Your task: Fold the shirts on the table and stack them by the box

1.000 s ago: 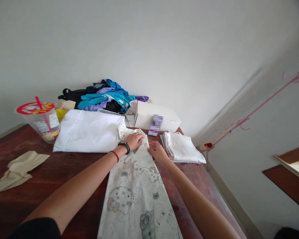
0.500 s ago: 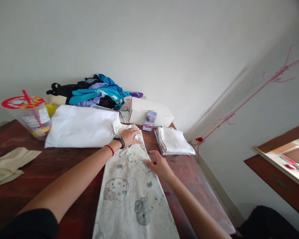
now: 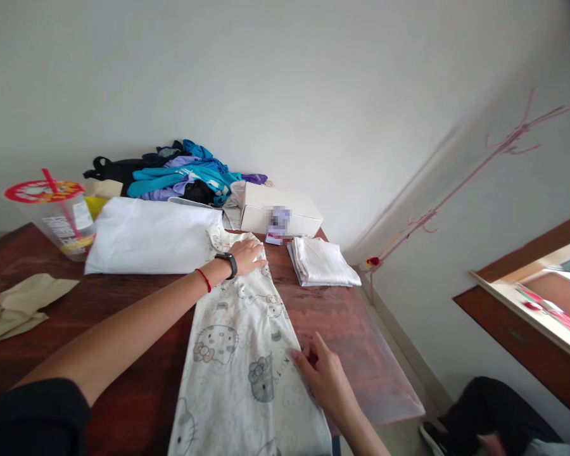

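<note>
Printed garment (image 3: 237, 354): laid lengthwise on the table (image 3: 351, 335), its far end beside the larger white cloth (image 3: 152, 237).
Left hand (image 3: 247, 255): resting on the garment's far end, fingers loosely spread.
Right hand (image 3: 327, 380): at the garment's right edge, fingers half curled; from here I can't tell whether they pinch it.
Folded white stack (image 3: 325, 261): beyond the right hand, near the white box (image 3: 306, 218).
Lidded cup (image 3: 61, 221): standing at far left.
</note>
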Action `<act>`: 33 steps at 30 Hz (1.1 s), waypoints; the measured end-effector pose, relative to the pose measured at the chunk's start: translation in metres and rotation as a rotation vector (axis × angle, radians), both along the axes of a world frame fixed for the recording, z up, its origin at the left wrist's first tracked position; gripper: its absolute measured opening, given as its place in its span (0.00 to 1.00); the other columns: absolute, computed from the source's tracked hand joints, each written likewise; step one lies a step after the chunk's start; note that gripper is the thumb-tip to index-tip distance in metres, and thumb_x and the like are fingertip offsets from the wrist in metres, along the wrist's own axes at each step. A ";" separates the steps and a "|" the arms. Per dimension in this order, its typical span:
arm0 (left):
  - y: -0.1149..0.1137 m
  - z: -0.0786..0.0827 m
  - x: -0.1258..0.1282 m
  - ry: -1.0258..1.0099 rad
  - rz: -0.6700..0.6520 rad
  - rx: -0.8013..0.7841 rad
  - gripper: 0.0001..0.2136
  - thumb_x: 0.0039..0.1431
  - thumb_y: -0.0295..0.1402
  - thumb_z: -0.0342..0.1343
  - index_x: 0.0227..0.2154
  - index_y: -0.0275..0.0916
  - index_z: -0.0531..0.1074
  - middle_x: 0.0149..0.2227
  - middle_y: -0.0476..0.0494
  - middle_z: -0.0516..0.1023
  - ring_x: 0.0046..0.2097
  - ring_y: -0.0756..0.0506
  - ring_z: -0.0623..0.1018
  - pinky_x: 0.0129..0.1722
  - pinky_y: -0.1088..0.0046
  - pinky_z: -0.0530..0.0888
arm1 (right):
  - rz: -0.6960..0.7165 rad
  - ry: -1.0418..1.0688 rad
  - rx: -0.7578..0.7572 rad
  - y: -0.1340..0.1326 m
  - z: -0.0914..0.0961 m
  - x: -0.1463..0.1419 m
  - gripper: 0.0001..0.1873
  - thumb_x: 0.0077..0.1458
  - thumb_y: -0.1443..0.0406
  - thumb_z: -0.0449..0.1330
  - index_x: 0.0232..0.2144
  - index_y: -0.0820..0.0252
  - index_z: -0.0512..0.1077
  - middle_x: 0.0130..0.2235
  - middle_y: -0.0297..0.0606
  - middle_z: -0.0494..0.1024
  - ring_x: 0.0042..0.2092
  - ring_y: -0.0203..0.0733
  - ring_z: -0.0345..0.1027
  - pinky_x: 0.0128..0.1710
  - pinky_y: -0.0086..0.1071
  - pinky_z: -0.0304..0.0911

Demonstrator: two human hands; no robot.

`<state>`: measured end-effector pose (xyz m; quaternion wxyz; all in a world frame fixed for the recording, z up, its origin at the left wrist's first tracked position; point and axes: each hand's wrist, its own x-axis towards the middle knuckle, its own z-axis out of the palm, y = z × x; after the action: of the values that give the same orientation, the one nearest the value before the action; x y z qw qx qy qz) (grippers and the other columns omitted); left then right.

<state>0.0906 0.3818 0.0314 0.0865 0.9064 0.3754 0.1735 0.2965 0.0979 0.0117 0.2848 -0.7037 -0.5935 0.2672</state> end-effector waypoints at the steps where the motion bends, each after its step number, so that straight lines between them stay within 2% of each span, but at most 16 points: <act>1: -0.018 0.005 0.001 0.013 -0.044 0.009 0.24 0.64 0.47 0.57 0.57 0.37 0.72 0.62 0.31 0.70 0.65 0.30 0.65 0.62 0.50 0.63 | 0.008 -0.009 0.003 -0.002 -0.001 0.000 0.13 0.61 0.54 0.58 0.31 0.55 0.64 0.27 0.32 0.74 0.29 0.41 0.68 0.30 0.29 0.56; 3: -0.058 0.009 0.001 0.046 -0.212 0.011 0.25 0.64 0.49 0.56 0.58 0.41 0.71 0.64 0.35 0.68 0.66 0.31 0.64 0.63 0.51 0.62 | 0.019 0.013 0.014 -0.003 -0.004 0.003 0.11 0.60 0.56 0.58 0.32 0.55 0.65 0.26 0.31 0.73 0.29 0.40 0.68 0.30 0.29 0.56; 5: -0.095 0.008 -0.001 0.063 -0.357 0.003 0.24 0.64 0.50 0.57 0.56 0.42 0.73 0.61 0.37 0.71 0.63 0.33 0.68 0.61 0.54 0.64 | 0.029 0.053 0.024 -0.002 -0.008 0.008 0.09 0.61 0.57 0.55 0.37 0.57 0.67 0.24 0.29 0.71 0.28 0.40 0.68 0.29 0.30 0.56; 6: -0.110 0.006 -0.003 0.075 -0.384 -0.004 0.22 0.63 0.49 0.58 0.54 0.42 0.74 0.58 0.37 0.74 0.60 0.34 0.71 0.59 0.56 0.66 | 0.034 0.060 0.027 -0.002 -0.010 0.010 0.11 0.61 0.58 0.54 0.41 0.58 0.68 0.24 0.29 0.71 0.27 0.41 0.67 0.29 0.30 0.56; 8: -0.126 0.003 -0.006 0.090 -0.349 -0.020 0.19 0.60 0.47 0.62 0.49 0.41 0.77 0.51 0.39 0.77 0.53 0.36 0.76 0.53 0.60 0.69 | 0.037 0.026 0.036 -0.003 -0.014 0.014 0.16 0.61 0.57 0.54 0.47 0.60 0.67 0.24 0.30 0.72 0.28 0.42 0.67 0.29 0.31 0.54; 11: -0.120 0.005 -0.008 0.093 -0.297 -0.111 0.16 0.57 0.46 0.65 0.42 0.40 0.79 0.43 0.41 0.78 0.47 0.38 0.77 0.49 0.64 0.70 | 0.042 -0.095 0.035 -0.008 -0.013 0.014 0.18 0.62 0.58 0.54 0.50 0.61 0.66 0.26 0.32 0.74 0.29 0.44 0.68 0.30 0.32 0.52; 15: -0.092 0.020 -0.005 0.132 -0.392 -0.293 0.11 0.55 0.40 0.67 0.35 0.40 0.78 0.38 0.46 0.80 0.41 0.43 0.78 0.42 0.72 0.69 | 0.060 -0.211 0.015 -0.015 -0.005 0.008 0.09 0.65 0.59 0.52 0.41 0.58 0.67 0.27 0.33 0.75 0.29 0.44 0.69 0.30 0.31 0.49; 19: -0.080 0.035 -0.003 0.175 -0.436 -0.319 0.07 0.62 0.37 0.60 0.34 0.39 0.77 0.36 0.48 0.80 0.38 0.47 0.77 0.37 0.76 0.69 | 0.060 -0.265 0.006 -0.016 0.000 0.006 0.06 0.66 0.61 0.53 0.39 0.56 0.68 0.28 0.33 0.78 0.31 0.44 0.73 0.29 0.30 0.47; 23: -0.084 0.033 0.000 0.194 -0.395 -0.271 0.06 0.63 0.34 0.57 0.33 0.39 0.76 0.35 0.48 0.80 0.36 0.47 0.77 0.37 0.75 0.70 | 0.069 -0.305 0.016 -0.015 -0.001 0.006 0.06 0.67 0.61 0.54 0.42 0.55 0.70 0.31 0.34 0.80 0.33 0.45 0.75 0.29 0.30 0.48; 25: -0.094 0.026 0.003 0.187 -0.328 -0.202 0.05 0.63 0.32 0.57 0.33 0.38 0.75 0.37 0.45 0.79 0.39 0.44 0.78 0.43 0.70 0.72 | 0.054 -0.336 0.019 -0.017 -0.001 0.004 0.08 0.68 0.61 0.53 0.42 0.55 0.70 0.31 0.35 0.81 0.33 0.45 0.76 0.29 0.30 0.50; 27: -0.110 0.017 0.005 0.161 -0.236 -0.118 0.06 0.64 0.30 0.54 0.38 0.37 0.75 0.45 0.38 0.78 0.49 0.39 0.77 0.52 0.60 0.71 | 0.032 -0.354 0.044 -0.023 -0.001 0.002 0.09 0.68 0.61 0.52 0.44 0.55 0.71 0.34 0.37 0.81 0.35 0.46 0.77 0.30 0.30 0.54; 30: -0.146 0.008 0.006 0.099 -0.063 0.035 0.14 0.66 0.26 0.50 0.52 0.35 0.71 0.63 0.28 0.65 0.65 0.30 0.64 0.62 0.45 0.63 | 0.017 -0.337 0.110 -0.040 -0.004 0.000 0.12 0.68 0.59 0.52 0.48 0.54 0.70 0.42 0.39 0.81 0.40 0.46 0.77 0.35 0.31 0.61; 33: -0.193 0.008 -0.003 0.060 -0.010 0.125 0.20 0.68 0.29 0.50 0.62 0.37 0.64 0.70 0.30 0.55 0.70 0.31 0.57 0.64 0.43 0.62 | 0.007 -0.289 0.116 -0.063 -0.011 0.004 0.17 0.65 0.57 0.54 0.53 0.53 0.69 0.45 0.39 0.81 0.43 0.47 0.78 0.38 0.32 0.64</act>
<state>0.0874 0.1891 0.0397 0.0194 0.9167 0.3616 0.1688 0.3001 0.0345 0.0006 0.2356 -0.7151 -0.6453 0.1292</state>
